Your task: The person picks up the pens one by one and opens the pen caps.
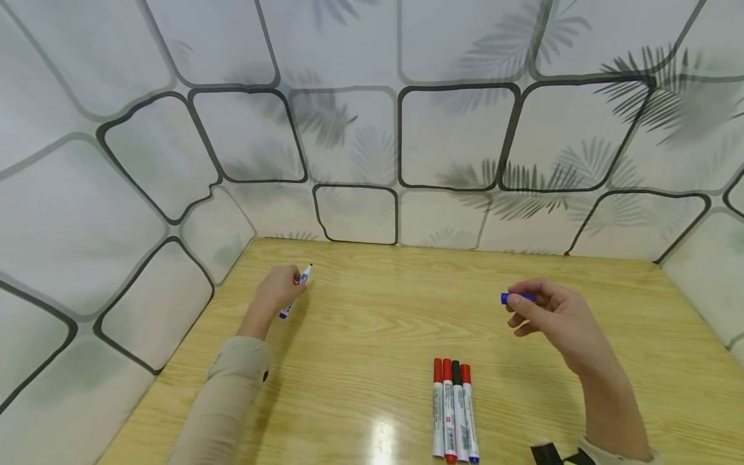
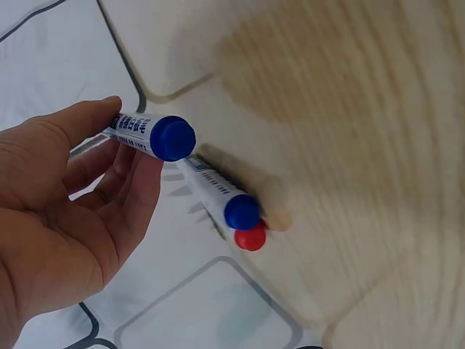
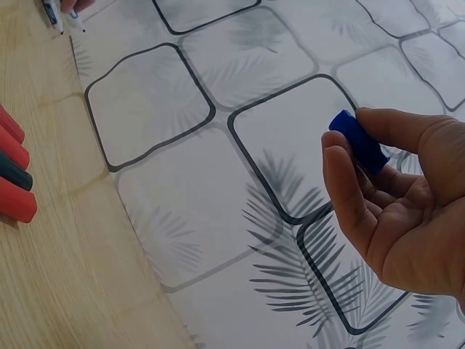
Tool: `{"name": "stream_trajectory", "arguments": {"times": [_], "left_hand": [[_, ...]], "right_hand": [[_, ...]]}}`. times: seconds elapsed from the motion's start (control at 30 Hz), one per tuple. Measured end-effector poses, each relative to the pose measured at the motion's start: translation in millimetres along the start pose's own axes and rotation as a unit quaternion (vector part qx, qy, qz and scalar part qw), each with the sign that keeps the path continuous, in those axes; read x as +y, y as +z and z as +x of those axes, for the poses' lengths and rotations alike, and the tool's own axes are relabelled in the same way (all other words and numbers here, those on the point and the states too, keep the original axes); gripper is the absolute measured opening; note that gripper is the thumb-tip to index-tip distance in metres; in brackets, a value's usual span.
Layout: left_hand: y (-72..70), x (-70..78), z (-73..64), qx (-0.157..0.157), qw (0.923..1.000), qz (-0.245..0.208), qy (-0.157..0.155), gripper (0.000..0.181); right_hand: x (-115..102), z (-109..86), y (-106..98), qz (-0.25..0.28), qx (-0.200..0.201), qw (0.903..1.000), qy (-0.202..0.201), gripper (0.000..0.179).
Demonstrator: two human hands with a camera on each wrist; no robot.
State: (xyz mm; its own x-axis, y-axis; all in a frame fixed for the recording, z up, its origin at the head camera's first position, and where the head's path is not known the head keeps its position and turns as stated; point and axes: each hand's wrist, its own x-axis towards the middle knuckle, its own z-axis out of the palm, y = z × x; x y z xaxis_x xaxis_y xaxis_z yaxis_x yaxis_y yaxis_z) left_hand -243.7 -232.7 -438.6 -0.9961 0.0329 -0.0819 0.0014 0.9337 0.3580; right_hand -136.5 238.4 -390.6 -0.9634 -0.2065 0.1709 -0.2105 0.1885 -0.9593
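Observation:
In the head view my left hand (image 1: pixel 280 287) holds an uncapped whiteboard marker (image 1: pixel 304 276) over the far left of the table, dark tip pointing away. Seen from the left wrist, thumb and fingers pinch its white barrel, and the blue end (image 2: pixel 174 138) faces the camera. Just beyond it are another white marker (image 2: pixel 218 193) with a blue end and a red marker end (image 2: pixel 251 237). My right hand (image 1: pixel 552 313), raised on the right side, pinches a blue marker cap (image 3: pixel 360 142) between thumb and fingers.
Several white markers (image 1: pixel 448 407) lie side by side at the front of the wooden table (image 1: pixel 360 336), with red caps and one black cap. A pale patterned wall covering (image 1: pixel 354 135) with dark outlines and leaf prints rises behind and at the sides.

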Motion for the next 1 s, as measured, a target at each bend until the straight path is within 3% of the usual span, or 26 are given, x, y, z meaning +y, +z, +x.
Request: {"name": "stream_trajectory", "arguments": {"times": [0.33, 0.57, 1.0], "left_hand": [[7.7, -9.5, 5.5, 0.009, 0.9995, 0.013, -0.029, 0.020], [9.7, -15.1, 12.3, 0.010, 0.9985, 0.029, -0.045, 0.027], [10.3, -15.3, 19.4, 0.013, 0.9963, 0.060, -0.061, 0.017]], "right_hand": [[-0.1, 0.4, -0.7, -0.004, -0.001, 1.0000, 0.001, 0.013], [0.9, 0.5, -1.4, 0.000, -0.003, 1.0000, 0.005, 0.013], [2.8, 0.8, -3.0, 0.004, -0.003, 0.9999, 0.009, 0.015]]}}
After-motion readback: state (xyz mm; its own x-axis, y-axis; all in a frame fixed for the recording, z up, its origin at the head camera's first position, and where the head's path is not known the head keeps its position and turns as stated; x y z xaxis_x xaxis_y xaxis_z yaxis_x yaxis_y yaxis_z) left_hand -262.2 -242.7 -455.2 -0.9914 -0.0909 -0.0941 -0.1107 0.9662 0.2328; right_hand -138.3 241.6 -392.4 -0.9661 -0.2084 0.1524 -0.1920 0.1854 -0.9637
